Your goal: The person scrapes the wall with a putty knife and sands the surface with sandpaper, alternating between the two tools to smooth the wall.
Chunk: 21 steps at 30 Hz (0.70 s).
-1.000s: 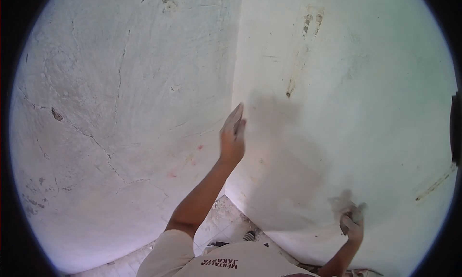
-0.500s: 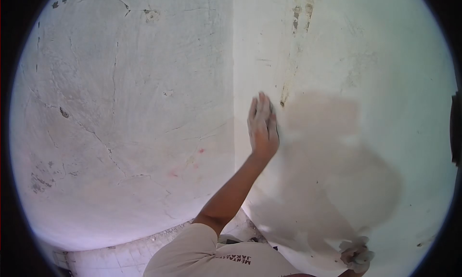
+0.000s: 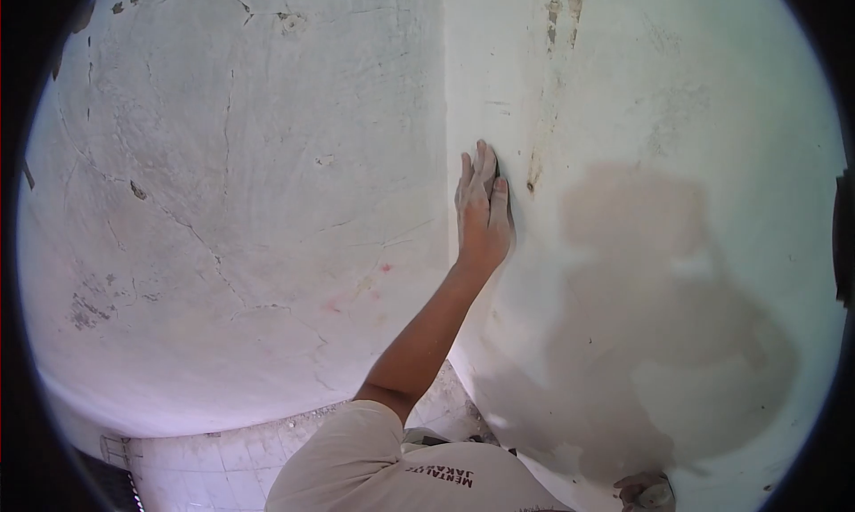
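My left hand [image 3: 482, 211], its fingers whitish with dust, lies flat on the right-hand wall [image 3: 614, 102] near the corner. The fingers are stretched upward, with a thin dark sliver along the edge of the hand. Just right of the fingertips is a small rust-brown hole [image 3: 531, 187] at the foot of a stained streak. At the bottom edge of the view, my right hand [image 3: 643, 491] is low by the same wall, partly cut off. Its fingers are curled in, dusty and greyish, and I cannot tell what they hold.
A cracked, patched wall [image 3: 294, 174] stands to the left and meets the other at a vertical corner. Below it lies a tiled floor [image 3: 214, 467] with crumbs of debris along the wall's foot. My shadow [image 3: 597, 289] falls across the right-hand wall.
My left hand has slid up the wall and slightly toward the corner. My right hand has dropped lower and is now partly out of view. The view and shadow have shifted a little.
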Tool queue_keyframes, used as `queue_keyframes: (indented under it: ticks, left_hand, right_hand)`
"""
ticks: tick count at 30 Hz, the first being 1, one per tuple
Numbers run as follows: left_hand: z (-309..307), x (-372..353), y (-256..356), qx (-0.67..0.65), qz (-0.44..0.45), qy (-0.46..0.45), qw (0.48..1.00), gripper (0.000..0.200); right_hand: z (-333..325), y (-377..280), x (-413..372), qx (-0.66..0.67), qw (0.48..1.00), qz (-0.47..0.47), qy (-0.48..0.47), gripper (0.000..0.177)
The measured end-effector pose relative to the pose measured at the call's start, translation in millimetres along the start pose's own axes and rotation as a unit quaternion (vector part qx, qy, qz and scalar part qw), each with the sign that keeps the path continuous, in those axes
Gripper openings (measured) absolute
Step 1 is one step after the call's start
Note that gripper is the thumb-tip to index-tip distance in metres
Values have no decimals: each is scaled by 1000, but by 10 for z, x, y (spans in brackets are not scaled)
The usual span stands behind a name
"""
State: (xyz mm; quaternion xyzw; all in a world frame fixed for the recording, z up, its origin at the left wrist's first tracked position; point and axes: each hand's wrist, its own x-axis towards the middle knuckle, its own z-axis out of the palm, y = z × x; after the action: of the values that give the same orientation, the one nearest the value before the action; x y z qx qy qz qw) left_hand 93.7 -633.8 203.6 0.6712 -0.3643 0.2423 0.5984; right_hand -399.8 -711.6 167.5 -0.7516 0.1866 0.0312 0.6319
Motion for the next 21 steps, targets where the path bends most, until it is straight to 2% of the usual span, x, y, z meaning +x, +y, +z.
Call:
queue_keyframes:
  ticks: [2,4,5,7,9,10,11,13,15,16,18,20,21]
  left_hand:
    - [19,-267,1,-25,-17,-17,999,48]
    - [95,-553,-142,-53,-27,-22,998,48]
    - [107,-648,-192,-58,-38,-25,997,46]
    - [74,-659,-217,-90,-48,-28,994,44]
    - [-6,-661,-247,-86,-52,-43,994,43]
    - [-43,-645,-226,-97,-60,-49,992,42]
    - [-59,-642,-250,-100,-62,-58,991,42]
    - [-72,-627,-282,-114,-63,-68,989,43]
    - [-87,-631,-259,-135,-55,-69,987,43]
    - [-78,-696,-251,-143,-102,-75,982,44]
    - [-38,-697,-214,-155,-148,-72,974,45]
    - [5,-681,-282,-157,-135,-59,977,44]
    - [34,-689,-317,-159,-126,-49,978,44]
  right_hand:
    - [12,-5,-6,-3,1000,-10,-4,46]
    - [37,-7,42,-22,998,-58,-5,45]
    - [38,4,81,-80,981,-178,-20,45]
    - [51,57,154,-186,895,-404,-30,52]
    - [-70,381,218,-108,966,-216,-91,36]
    - [-92,494,125,-69,986,-118,-91,34]
    - [-71,486,78,-27,996,-20,-80,32]
    - [143,-44,211,41,985,170,9,34]
    - [184,-198,376,54,971,234,3,38]
    - [211,-213,398,58,964,259,3,40]
    - [153,-111,365,7,976,212,-54,42]
    - [187,-106,358,44,977,210,2,41]
    - [185,-63,344,19,981,196,3,41]
